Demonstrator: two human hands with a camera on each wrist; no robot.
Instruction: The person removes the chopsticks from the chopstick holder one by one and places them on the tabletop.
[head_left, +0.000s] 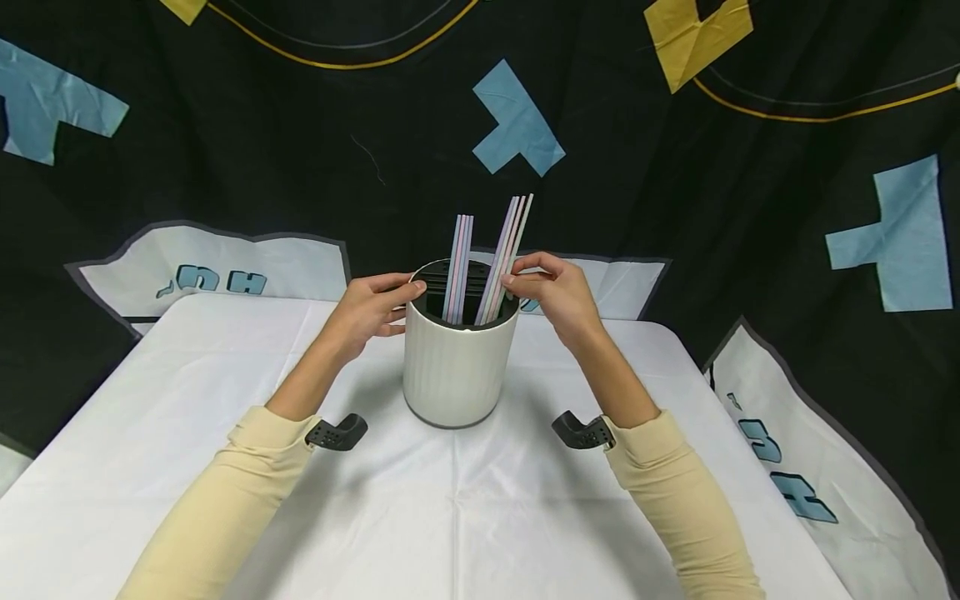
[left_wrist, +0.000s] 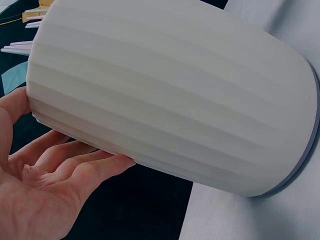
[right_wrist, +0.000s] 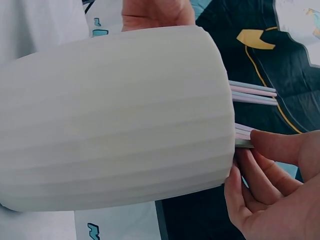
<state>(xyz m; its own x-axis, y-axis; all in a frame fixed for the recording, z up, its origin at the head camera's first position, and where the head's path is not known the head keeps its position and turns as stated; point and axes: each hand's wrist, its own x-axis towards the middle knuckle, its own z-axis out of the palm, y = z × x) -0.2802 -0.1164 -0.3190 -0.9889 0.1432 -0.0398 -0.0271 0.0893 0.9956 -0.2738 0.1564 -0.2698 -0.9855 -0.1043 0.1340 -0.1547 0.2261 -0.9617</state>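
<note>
A white ribbed utensil holder (head_left: pixel 456 371) with a black divided insert (head_left: pixel 433 308) stands upright on the table. Two bundles of slim pastel chopsticks rise from it: a left bundle (head_left: pixel 458 267) and a taller, right-leaning bundle (head_left: pixel 504 258). My left hand (head_left: pixel 367 308) grips the holder's left side, thumb at the rim and fingers against the outer wall (left_wrist: pixel 150 85). At the right rim, my right hand (head_left: pixel 553 293) pinches a pale green chopstick (right_wrist: pixel 243 143) of the right bundle between thumb and fingers. The chopsticks' lower ends are hidden inside.
A white cloth covers the table (head_left: pixel 450 525). Behind it hangs a black curtain (head_left: pixel 300 150) with blue and yellow patches and white lettered panels. Dark wrist straps (head_left: pixel 337 433) sit over both cream sleeves (head_left: pixel 217 500).
</note>
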